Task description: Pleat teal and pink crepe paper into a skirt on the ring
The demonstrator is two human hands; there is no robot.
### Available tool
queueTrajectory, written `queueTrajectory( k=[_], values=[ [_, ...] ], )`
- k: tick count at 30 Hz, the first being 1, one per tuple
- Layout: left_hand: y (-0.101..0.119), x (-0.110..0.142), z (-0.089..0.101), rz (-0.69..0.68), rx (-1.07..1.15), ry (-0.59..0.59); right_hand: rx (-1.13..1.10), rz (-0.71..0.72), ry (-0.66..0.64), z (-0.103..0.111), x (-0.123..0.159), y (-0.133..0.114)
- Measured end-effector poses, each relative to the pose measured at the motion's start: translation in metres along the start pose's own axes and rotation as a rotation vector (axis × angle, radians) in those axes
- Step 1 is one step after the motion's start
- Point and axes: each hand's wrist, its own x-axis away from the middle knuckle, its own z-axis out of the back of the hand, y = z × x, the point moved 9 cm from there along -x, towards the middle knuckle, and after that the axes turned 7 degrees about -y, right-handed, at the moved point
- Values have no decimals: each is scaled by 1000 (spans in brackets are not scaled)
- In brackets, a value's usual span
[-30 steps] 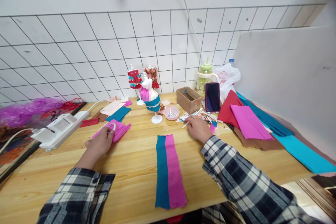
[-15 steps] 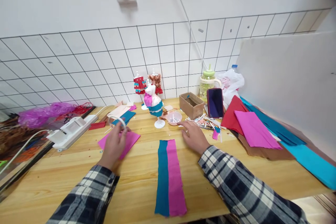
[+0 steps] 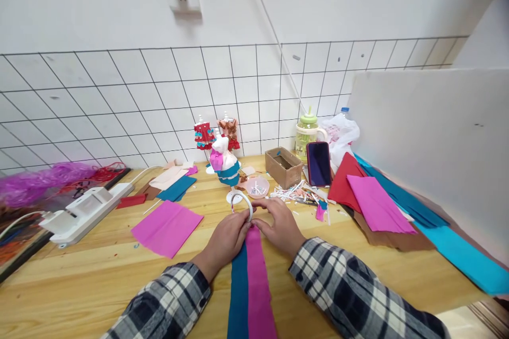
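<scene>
My left hand (image 3: 227,235) is closed on a narrow white ring (image 3: 250,204) that looks like a roll of tape, held upright at the far end of two long paper strips. The teal strip (image 3: 239,280) and the magenta strip (image 3: 259,280) lie side by side on the table. My right hand (image 3: 280,225) meets the ring from the other side, index finger and thumb curled against its edge. What sits between those fingertips is too small to make out. Left of my hands lies a magenta sheet (image 3: 169,228).
Small dressed figures (image 3: 226,167) stand at the back. Right of them are a pink dish (image 3: 257,186), a cardboard box (image 3: 283,167), paper scraps (image 3: 294,193), a phone (image 3: 318,164) and a green bottle (image 3: 306,135). Coloured sheets (image 3: 379,204) lie right, a power strip (image 3: 91,214) left.
My left hand has brought the tape roll rightward from over the magenta sheet to the strips' far end. My right hand has moved in to meet it. The view has shifted slightly.
</scene>
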Motion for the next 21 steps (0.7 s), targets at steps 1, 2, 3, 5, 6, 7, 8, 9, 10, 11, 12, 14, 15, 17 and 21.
queueTrajectory(
  k=[1, 2, 3, 5, 6, 7, 8, 9, 10, 11, 12, 14, 15, 17, 21],
  values=[
    [0, 1, 0, -2, 0, -7, 11, 5, -12, -2, 0, -1],
    [0, 2, -1, -7, -5, -17, 21, 5, -19, -3, 0, -2],
    [1, 2, -3, -12, -12, -30, 26, -3, -19, -4, 0, -2],
    [2, 2, -7, -17, -28, -68, 21, -31, -18, -4, 0, 0],
    [2, 1, -9, -16, -38, -87, 18, -42, -23, -4, 0, 0],
    [2, 1, -10, -12, -50, -101, 17, -50, -31, -5, 0, 1],
    [1, 1, -10, -7, -62, -110, 17, -55, -39, -5, 0, 1],
    [1, 1, -10, -5, -76, -118, 17, -57, -46, -6, 0, 2],
    [2, 2, -10, -9, -91, -124, 16, -60, -51, -6, 0, 2],
    [3, 2, -9, -18, -106, -127, 15, -65, -53, -6, 0, 3],
    [4, 2, -9, -25, -121, -127, 13, -67, -57, -6, 0, 4],
    [5, 2, -6, -28, -154, -116, 10, -59, -67, -6, 0, 5],
    [6, 3, -5, -27, -172, -111, 7, -55, -65, -6, 0, 4],
    [6, 3, -4, -21, -210, -103, -3, -64, -33, -4, 1, 5],
    [9, 3, -3, -11, -264, -81, 23, -123, 36, 0, 4, 7]
  ],
)
